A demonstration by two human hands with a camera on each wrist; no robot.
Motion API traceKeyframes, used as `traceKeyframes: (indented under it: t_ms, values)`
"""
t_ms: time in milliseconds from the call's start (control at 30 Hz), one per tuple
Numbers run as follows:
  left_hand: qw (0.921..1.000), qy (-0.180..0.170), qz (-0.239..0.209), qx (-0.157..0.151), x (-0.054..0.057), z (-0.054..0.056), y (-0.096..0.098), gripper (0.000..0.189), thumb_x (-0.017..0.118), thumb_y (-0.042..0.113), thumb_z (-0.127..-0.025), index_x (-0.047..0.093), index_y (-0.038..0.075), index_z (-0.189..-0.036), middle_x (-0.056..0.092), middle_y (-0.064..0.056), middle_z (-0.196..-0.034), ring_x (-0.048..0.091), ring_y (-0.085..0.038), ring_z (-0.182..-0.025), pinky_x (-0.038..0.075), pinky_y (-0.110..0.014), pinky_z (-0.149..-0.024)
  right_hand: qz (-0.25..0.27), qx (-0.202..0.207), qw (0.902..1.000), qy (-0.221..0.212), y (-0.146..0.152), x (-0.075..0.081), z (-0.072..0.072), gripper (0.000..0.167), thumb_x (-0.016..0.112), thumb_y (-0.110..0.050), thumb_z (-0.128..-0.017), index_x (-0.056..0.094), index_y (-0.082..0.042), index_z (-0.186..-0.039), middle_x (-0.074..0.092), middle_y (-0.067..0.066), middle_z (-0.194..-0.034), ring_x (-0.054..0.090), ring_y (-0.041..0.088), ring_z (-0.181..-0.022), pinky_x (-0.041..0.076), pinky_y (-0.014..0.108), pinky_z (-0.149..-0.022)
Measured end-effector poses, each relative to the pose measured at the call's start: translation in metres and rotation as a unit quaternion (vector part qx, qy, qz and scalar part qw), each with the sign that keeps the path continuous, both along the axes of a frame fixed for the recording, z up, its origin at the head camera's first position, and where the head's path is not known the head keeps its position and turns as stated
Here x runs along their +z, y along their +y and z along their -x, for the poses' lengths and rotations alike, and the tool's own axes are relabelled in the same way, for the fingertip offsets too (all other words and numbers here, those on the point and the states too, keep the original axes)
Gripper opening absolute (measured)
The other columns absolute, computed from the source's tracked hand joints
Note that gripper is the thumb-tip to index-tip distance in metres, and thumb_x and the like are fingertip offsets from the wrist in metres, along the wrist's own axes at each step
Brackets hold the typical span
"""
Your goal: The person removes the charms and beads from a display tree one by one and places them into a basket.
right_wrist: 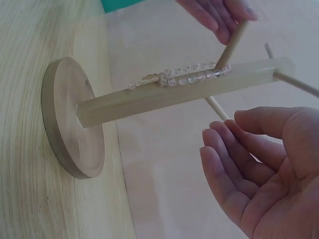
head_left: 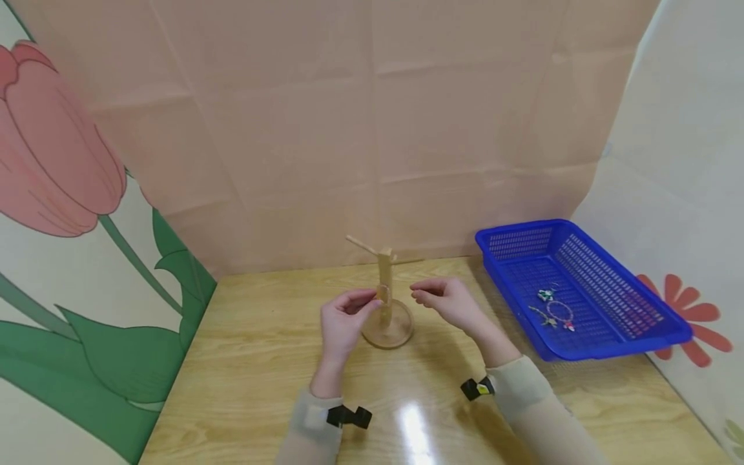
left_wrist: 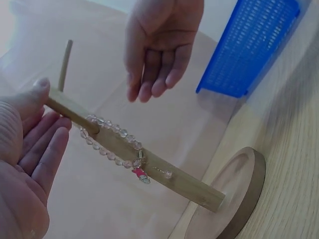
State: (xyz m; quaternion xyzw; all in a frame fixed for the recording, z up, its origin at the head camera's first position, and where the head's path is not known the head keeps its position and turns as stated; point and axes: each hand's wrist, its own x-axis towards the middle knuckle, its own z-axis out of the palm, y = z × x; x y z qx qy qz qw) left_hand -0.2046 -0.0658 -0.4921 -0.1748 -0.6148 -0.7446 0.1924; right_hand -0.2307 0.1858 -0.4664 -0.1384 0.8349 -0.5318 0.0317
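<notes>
A wooden peg stand (head_left: 385,258) with a round base stands upright on the table. Around one of its side pegs (left_wrist: 70,112) hangs a bracelet of clear pinkish beads (left_wrist: 102,150), its small pink-and-white charm (left_wrist: 141,175) lying against the post. My left hand (head_left: 343,323) is at the outer end of that peg, thumb at the tip and the other fingers fairly straight beside it. To the right of the post, my right hand (head_left: 456,303) hovers apart from the stand with loosely bent fingers and nothing between them, as the right wrist view also shows.
A blue plastic basket (head_left: 604,349) stands on the right of the wooden table (head_left: 256,361). Inside lie several small pieces of jewellery, including a beaded bracelet (head_left: 559,311) and a green-and-white piece (head_left: 545,295). Other thin pegs (head_left: 361,244) stick out near the stand's top.
</notes>
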Motion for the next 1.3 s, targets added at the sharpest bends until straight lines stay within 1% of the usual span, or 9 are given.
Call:
traceKeyframes:
  t_ms: [100,200,367,633,767,933,1133,1233,1300]
  values:
    - [0.9995,-0.001,0.009,-0.029,0.0,-0.003,0.004,0.021,0.085,-0.01,-0.086,0.079,-0.009,-0.106,0.078,-0.025,-0.104,0.079,-0.02,-0.093,0.068,-0.031,-0.082,-0.003,-0.009,1.0,-0.002,0.001,0.0,0.0,0.028,0.071,-0.016,-0.106,0.075,0.001,-0.127,0.079,0.014,-0.115,0.076,0.029,-0.102,0.066,0.045,-0.089]
    - [0.9992,-0.003,0.014,-0.037,0.001,-0.005,0.007,0.02,0.085,-0.008,-0.087,0.079,-0.007,-0.106,0.079,-0.023,-0.104,0.079,-0.024,-0.094,0.068,-0.032,-0.082,-0.005,-0.015,0.9999,-0.004,0.003,-0.001,0.0,0.029,0.071,-0.017,-0.106,0.075,0.001,-0.128,0.079,0.014,-0.115,0.076,0.026,-0.102,0.066,0.046,-0.09]
    - [0.9993,-0.008,0.021,-0.03,0.003,-0.009,0.012,0.019,0.086,-0.004,-0.088,0.08,-0.005,-0.106,0.079,-0.02,-0.104,0.08,-0.029,-0.095,0.068,-0.035,-0.083,-0.003,-0.011,0.9999,-0.002,0.006,-0.001,0.0,0.029,0.07,-0.017,-0.106,0.075,0.002,-0.128,0.079,0.016,-0.115,0.076,0.029,-0.103,0.065,0.049,-0.09]
    - [0.999,-0.026,0.027,-0.025,0.003,-0.014,0.017,0.017,0.085,0.003,-0.092,0.081,-0.003,-0.107,0.081,-0.015,-0.105,0.079,-0.025,-0.096,0.068,-0.034,-0.083,0.004,-0.01,0.9999,-0.005,0.005,0.001,-0.003,0.03,0.07,-0.017,-0.106,0.074,0.002,-0.129,0.078,0.016,-0.117,0.075,0.031,-0.105,0.065,0.049,-0.093]
    - [0.9995,-0.016,0.027,0.003,0.011,-0.012,0.01,0.015,0.084,0.0,-0.092,0.08,-0.005,-0.105,0.08,-0.017,-0.102,0.079,-0.018,-0.091,0.067,-0.027,-0.08,0.016,-0.014,0.9998,-0.003,0.006,0.001,-0.002,0.031,0.071,-0.017,-0.106,0.074,0.003,-0.129,0.077,0.018,-0.12,0.075,0.031,-0.108,0.065,0.034,-0.091]
    - [0.998,-0.003,0.034,0.052,0.027,-0.004,-0.009,0.015,0.083,0.0,-0.093,0.08,-0.006,-0.106,0.08,-0.017,-0.103,0.078,-0.014,-0.09,0.066,-0.025,-0.082,0.028,-0.024,0.9993,0.004,0.006,-0.005,0.0,0.032,0.074,-0.019,-0.104,0.075,0.002,-0.129,0.077,0.016,-0.121,0.074,0.028,-0.11,0.061,0.022,-0.089]
    - [0.9927,0.007,0.038,0.114,0.058,0.016,-0.033,0.017,0.081,0.004,-0.096,0.079,-0.005,-0.11,0.08,-0.017,-0.108,0.077,-0.011,-0.092,0.065,-0.024,-0.084,0.042,-0.034,0.9985,0.013,0.002,-0.016,0.006,0.034,0.077,-0.028,-0.103,0.077,-0.004,-0.127,0.077,0.012,-0.124,0.073,0.027,-0.115,0.059,0.022,-0.093]
    - [0.9915,0.019,0.049,0.119,0.072,0.028,-0.041,0.02,0.081,0.006,-0.097,0.078,-0.006,-0.113,0.079,-0.018,-0.111,0.077,-0.011,-0.095,0.065,-0.025,-0.086,0.056,-0.04,0.9975,0.017,-0.001,-0.021,0.009,0.035,0.078,-0.03,-0.101,0.078,-0.005,-0.126,0.076,0.011,-0.126,0.072,0.026,-0.116,0.059,0.021,-0.094]
    - [0.9934,0.018,0.05,0.102,0.079,0.035,-0.046,0.022,0.08,0.006,-0.097,0.077,-0.006,-0.116,0.078,-0.02,-0.114,0.077,-0.012,-0.097,0.065,-0.026,-0.088,0.067,-0.039,0.9968,0.021,-0.004,-0.025,0.011,0.035,0.08,-0.029,-0.1,0.078,-0.005,-0.125,0.076,0.011,-0.126,0.072,0.025,-0.115,0.059,0.021,-0.094]
